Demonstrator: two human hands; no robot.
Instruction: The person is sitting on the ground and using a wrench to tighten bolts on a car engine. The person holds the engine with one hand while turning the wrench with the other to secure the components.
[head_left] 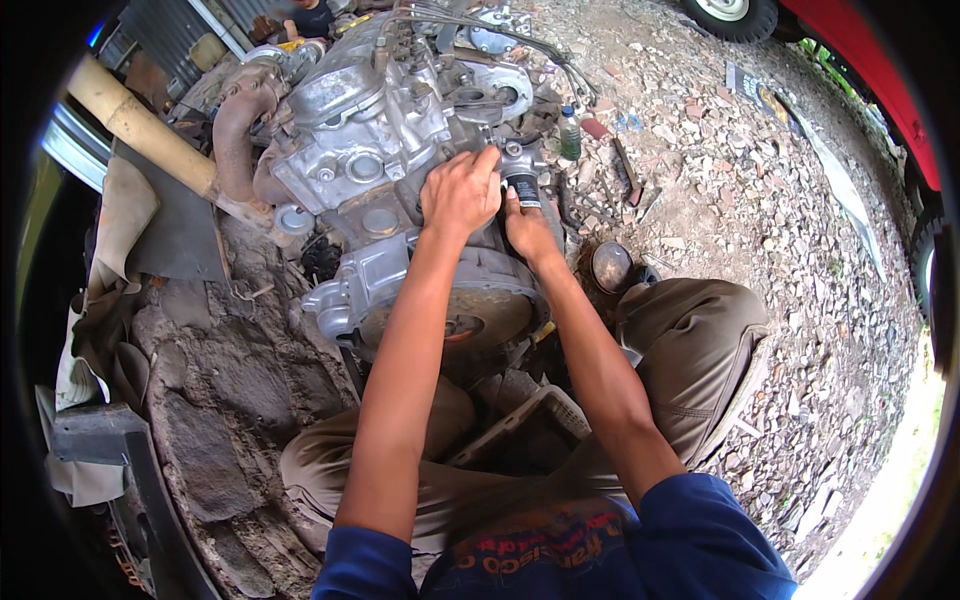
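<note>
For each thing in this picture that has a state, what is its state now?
Grey metal engine: lying on the ground, partly stripped.
Small black cylindrical part: on the engine, gripped by both hands.
Left hand: closed over the part.
Right hand: fingers on the part.
Clear plastic bottle: upright, capped.

- Daylight, soft and even; no hard-edged shadows on the gravel (760,200).
- Lower right rim blown out to near white.
- Engine block (380,140) castings show mild sheen, no harsh glare.
- Dim pocket under the engine and between the knees.
- Heavy fisheye: black vignette at the corners, straight edges bow near the rim.
- Centre sharp, edges softer, slightly smeared.
</note>
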